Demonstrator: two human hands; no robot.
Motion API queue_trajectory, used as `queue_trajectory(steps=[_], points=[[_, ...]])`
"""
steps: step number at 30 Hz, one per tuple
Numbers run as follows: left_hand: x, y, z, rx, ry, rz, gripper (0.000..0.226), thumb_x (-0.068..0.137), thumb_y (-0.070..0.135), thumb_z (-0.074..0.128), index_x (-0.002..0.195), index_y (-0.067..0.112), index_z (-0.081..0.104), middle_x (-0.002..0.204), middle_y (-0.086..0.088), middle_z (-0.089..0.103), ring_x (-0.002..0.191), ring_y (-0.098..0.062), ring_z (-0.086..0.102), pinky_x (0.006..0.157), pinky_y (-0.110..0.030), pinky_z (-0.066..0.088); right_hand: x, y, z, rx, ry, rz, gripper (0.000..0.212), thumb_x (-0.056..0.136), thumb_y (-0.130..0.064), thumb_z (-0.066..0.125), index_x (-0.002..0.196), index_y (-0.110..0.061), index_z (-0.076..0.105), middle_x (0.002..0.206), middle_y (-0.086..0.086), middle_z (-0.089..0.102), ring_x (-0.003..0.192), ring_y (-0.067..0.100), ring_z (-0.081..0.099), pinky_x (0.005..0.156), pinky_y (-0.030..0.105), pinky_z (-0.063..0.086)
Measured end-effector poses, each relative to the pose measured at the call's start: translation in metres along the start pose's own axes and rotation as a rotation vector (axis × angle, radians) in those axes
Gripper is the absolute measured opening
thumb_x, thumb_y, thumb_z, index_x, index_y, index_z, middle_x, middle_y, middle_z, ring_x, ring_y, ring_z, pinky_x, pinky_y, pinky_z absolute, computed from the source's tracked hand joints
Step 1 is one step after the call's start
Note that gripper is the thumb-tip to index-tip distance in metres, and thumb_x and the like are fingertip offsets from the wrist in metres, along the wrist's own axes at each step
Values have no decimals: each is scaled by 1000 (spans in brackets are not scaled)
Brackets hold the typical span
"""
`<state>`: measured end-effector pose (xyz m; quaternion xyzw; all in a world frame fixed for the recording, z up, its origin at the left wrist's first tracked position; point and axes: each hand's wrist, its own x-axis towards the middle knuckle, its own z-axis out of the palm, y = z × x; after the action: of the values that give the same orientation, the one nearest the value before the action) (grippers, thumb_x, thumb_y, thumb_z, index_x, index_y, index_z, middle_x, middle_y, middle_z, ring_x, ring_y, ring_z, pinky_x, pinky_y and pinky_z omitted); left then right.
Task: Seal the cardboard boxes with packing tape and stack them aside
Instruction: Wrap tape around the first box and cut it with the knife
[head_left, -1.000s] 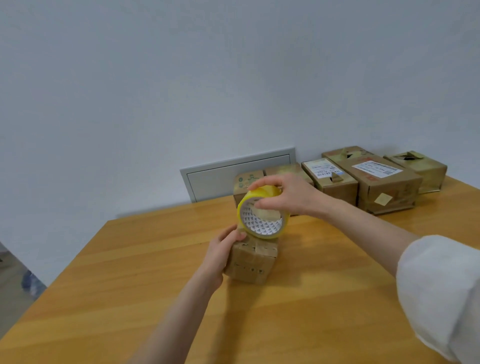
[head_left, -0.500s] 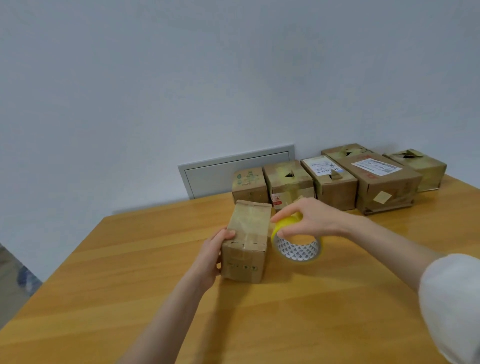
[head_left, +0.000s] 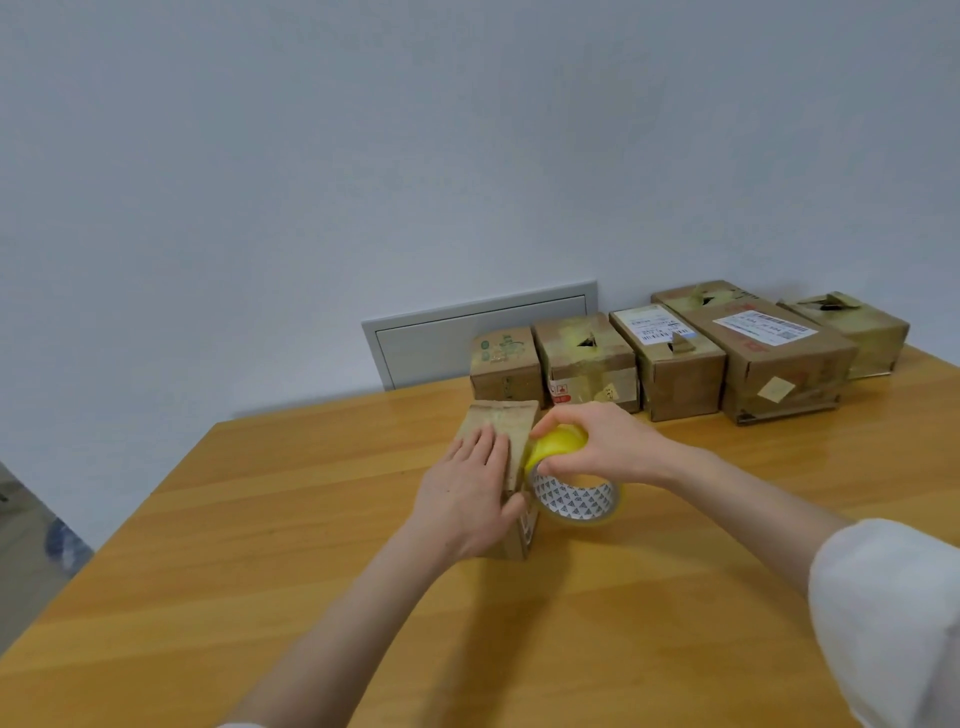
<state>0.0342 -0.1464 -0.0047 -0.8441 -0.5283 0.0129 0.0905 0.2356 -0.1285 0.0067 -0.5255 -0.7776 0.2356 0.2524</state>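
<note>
I note my left hand (head_left: 475, 499) flat, fingers spread, atop the worn cardboard box (head_left: 511, 431) at frame centre; my right hand (head_left: 597, 441) grips the glossy yellow tape roll (head_left: 574, 486) touching its right.

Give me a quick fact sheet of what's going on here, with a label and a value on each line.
Surface: wooden table
Box in work: small cardboard box, near the table's middle
Left hand: flat on the box's top, thumb over its right edge
Right hand: gripping the yellow tape roll against the box's right side
Background: row of boxes along the wall
</note>
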Motion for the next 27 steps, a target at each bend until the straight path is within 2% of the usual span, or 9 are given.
queue_trajectory(steps=[4,8,10,12,14,16,21,25,27], points=[[2,-1,5,-49,62,93,68,99,48,29,153,22,-4,161,0,-4,148,-13,-3,114,-25,-5,0,-3,-1,-7,-11,13,34,72,-53,73,101,-46,57,107,-13,56,99,10,52,76,27,44],[3,-6,-2,-142,-9,110,71,96,54,35,150,34,-6,161,-2,-4,148,-16,-4,118,-30,-1,-3,-8,0,-27,-6,33,32,74,-51,72,101,-45,56,108,-12,56,101,13,53,86,36,49],[5,-6,-9,-269,-43,54,78,90,59,44,149,39,-4,161,-8,-2,148,-20,-5,118,-36,0,-7,-10,0,-41,8,59,33,75,-51,72,103,-43,56,110,-9,56,102,15,53,86,39,49],[7,-1,-13,-306,-59,-123,91,82,63,52,151,37,0,160,-12,-2,148,-28,-2,117,-48,9,-9,-12,-1,-54,8,77,37,75,-51,72,107,-41,58,113,-8,57,104,16,53,87,40,49],[9,4,-17,-293,-91,-286,97,76,64,58,152,29,8,159,-17,7,143,-36,18,111,-52,29,-11,-16,-3,-69,-9,74,43,75,-48,73,114,-39,58,120,-6,57,107,17,53,90,41,49],[11,4,-21,-422,-65,-348,96,72,58,62,151,24,18,149,-16,32,128,-34,42,100,-48,44,-10,-22,-13,-65,-10,21,52,74,-40,75,122,-35,56,122,-8,56,111,15,52,92,38,47],[4,-1,-23,-1324,41,-539,59,77,31,70,133,24,51,109,-4,67,96,-20,63,75,-34,53,0,-39,-53,367,93,-84,59,73,-23,79,126,-34,53,104,-18,57,96,6,58,81,25,51],[-6,2,-2,-1511,36,-594,30,83,29,65,113,26,65,96,-3,71,89,-23,63,76,-37,49,-1,-32,-31,311,107,-136,60,79,-17,72,129,-42,52,121,-13,55,105,7,54,82,18,46],[-6,-2,0,-1526,46,-577,22,83,30,64,105,29,68,87,2,72,85,-20,62,73,-35,49,3,-32,-24,289,128,-158,61,80,-17,70,133,-42,51,116,-17,54,96,-3,52,72,8,40]])
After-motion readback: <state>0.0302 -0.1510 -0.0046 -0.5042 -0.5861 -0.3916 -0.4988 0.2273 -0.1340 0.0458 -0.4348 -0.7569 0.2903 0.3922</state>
